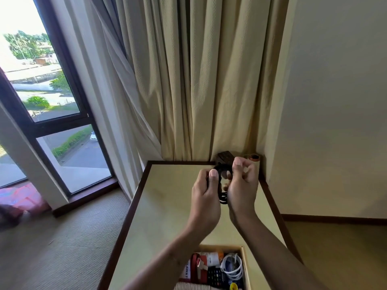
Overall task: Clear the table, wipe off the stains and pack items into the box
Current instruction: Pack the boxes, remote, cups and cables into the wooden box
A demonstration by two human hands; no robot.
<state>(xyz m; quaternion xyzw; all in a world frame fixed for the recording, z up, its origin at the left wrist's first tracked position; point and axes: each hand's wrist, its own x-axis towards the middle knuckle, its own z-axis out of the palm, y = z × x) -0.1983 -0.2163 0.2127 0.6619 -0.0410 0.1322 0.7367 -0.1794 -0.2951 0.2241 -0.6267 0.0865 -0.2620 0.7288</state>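
Observation:
Both hands hold a coiled black cable [222, 172] above the far half of the cream table [167, 206]. My left hand [206, 197] pinches the coil's left side with the thumb on top. My right hand [243, 185] grips its right side, fingers curled round the loops, which hang down between the palms. At the near edge stands an open box [244, 266] holding a coiled white cable [232, 265], a red packet [199, 266], a dark calculator-like item and other small things.
A dark wooden block [225, 156] and a brown cylinder [254, 157] sit at the table's far right corner against the cream curtain [199, 80]. A wall rises to the right, a tall window [41, 91] to the left. Carpet surrounds the table.

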